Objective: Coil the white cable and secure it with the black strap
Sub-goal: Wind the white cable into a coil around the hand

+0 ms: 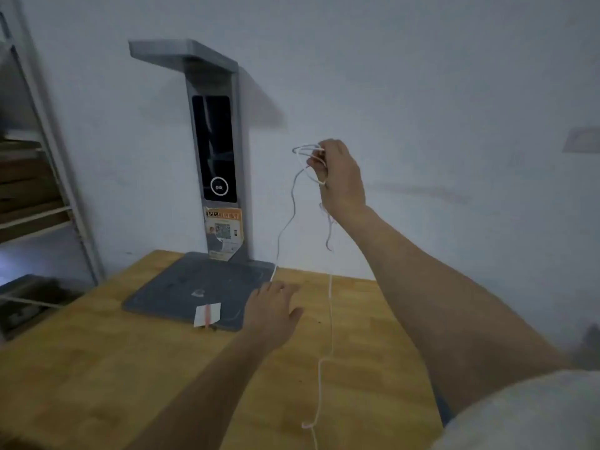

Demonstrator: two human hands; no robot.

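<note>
My right hand is raised in front of the wall and is closed on a few small loops of the thin white cable. One strand drops from the loops down to my left hand, which hovers low over the wooden table and pinches the cable at its fingertips. A second, longer strand hangs from my right hand, runs down across the table and leaves the view at the bottom edge. No black strap is visible.
A grey desk device with a flat base, an upright post and a dark screen stands at the table's back against the wall. A white slip with a red stripe lies on its base. Metal shelving stands at left.
</note>
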